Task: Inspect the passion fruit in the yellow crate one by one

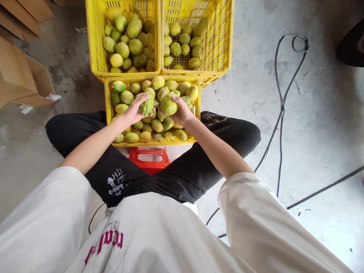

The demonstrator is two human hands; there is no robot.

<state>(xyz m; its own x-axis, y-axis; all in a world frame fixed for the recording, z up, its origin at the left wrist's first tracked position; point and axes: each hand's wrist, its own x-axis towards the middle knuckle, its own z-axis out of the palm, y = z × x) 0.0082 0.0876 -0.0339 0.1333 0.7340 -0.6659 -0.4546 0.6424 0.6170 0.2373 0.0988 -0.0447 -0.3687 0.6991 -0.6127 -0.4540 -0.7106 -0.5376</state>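
Note:
My left hand (133, 110) is closed around a green lemon (146, 105), its thumb along the top. Beside it, my right hand (182, 111) grips a larger yellow-green lemon (168, 104), thumb on the near side. Both lemons are held a little above the front yellow crate (107, 110), close together with a small gap between them. That crate is filled with many green and yellow lemons (157, 125), several of them hidden under my hands.
Two more yellow crates, a left one (95, 38) and a right one (222, 41), stand behind, both holding lemons. A red plastic stool (150, 165) shows between my legs. Open cardboard boxes (19, 72) lie at left. A black cable (282, 110) runs across the concrete floor.

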